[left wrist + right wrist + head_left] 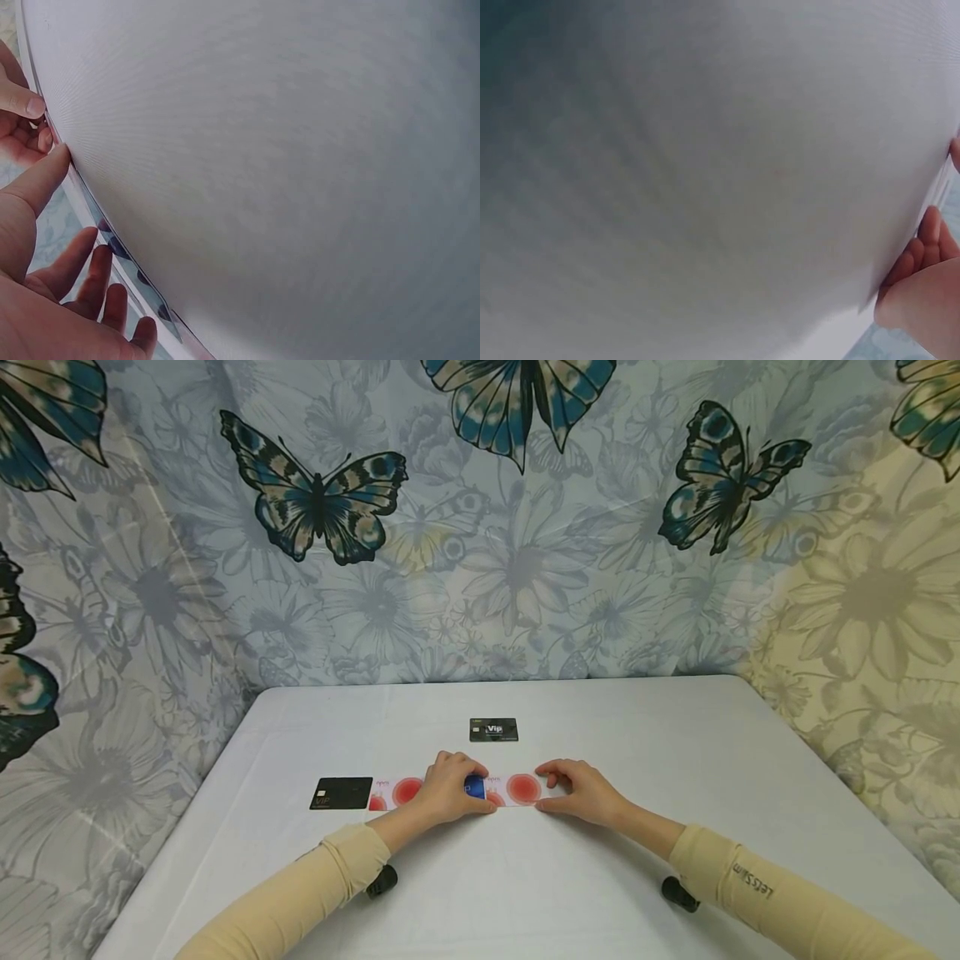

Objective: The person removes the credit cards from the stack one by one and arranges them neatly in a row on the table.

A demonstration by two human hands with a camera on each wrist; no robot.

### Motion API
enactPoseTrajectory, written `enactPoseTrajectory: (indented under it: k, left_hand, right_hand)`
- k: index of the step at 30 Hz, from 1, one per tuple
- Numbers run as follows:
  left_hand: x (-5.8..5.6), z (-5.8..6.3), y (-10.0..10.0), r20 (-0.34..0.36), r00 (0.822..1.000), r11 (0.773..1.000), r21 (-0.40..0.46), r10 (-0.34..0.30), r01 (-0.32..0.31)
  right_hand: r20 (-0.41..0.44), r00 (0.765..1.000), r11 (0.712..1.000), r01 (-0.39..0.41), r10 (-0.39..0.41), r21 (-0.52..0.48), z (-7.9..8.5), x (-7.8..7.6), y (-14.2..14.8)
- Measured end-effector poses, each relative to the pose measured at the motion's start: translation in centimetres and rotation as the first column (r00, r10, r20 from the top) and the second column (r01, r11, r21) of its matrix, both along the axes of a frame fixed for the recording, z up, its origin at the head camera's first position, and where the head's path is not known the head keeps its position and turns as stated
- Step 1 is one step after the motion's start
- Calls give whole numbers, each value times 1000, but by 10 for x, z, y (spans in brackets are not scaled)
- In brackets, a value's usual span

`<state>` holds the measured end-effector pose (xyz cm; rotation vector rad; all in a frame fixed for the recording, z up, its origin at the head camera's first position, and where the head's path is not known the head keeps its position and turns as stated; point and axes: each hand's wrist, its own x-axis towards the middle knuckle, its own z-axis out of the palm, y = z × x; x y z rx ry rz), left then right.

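Note:
A row of cards lies flat across the white table. At its right end is a pink-and-white card [522, 790] with a red circle. My left hand [447, 787] has forefinger and thumb at the left corners of this card, one on the far edge and one on the near edge. My right hand [588, 792] holds its right corners the same way, with the other fingers curled. Under the left hand a blue card [474, 787] shows only in part. Further left come another pink-and-white card [407, 791] and a black card [341, 793] marked VIP.
Behind the row lies a dark Vip card [493, 729], apart from the others. The table [637, 727] ends at a butterfly-print cloth [525, 593] at the back and sides. Black wrist devices [679, 894] hang below both sleeves, close over the table.

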<state>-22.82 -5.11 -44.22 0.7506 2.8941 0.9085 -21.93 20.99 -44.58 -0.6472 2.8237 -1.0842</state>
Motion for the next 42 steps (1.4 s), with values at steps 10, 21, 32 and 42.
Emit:
enactPoseTrajectory:
  k: [10, 21, 32, 42]
  left_hand:
    - [-1, 1, 0, 28, 1000, 1000, 12, -12, 12]
    - [-3, 2, -4, 39, 998, 998, 45, -40, 38]
    - [-7, 4, -7, 84, 995, 996, 74, -50, 44]
    - [-19, 10, -10, 47, 996, 994, 84, -70, 66]
  right_hand:
    - [2, 1000, 1000, 9, -9, 13, 1, -2, 0]
    - [-11, 1000, 1000, 7, -7, 7, 0, -4, -2]
    - [21, 999, 999, 33, -33, -4, 4, -6, -9]
    - [25, 999, 1000, 28, -28, -4, 8, -13, -16]
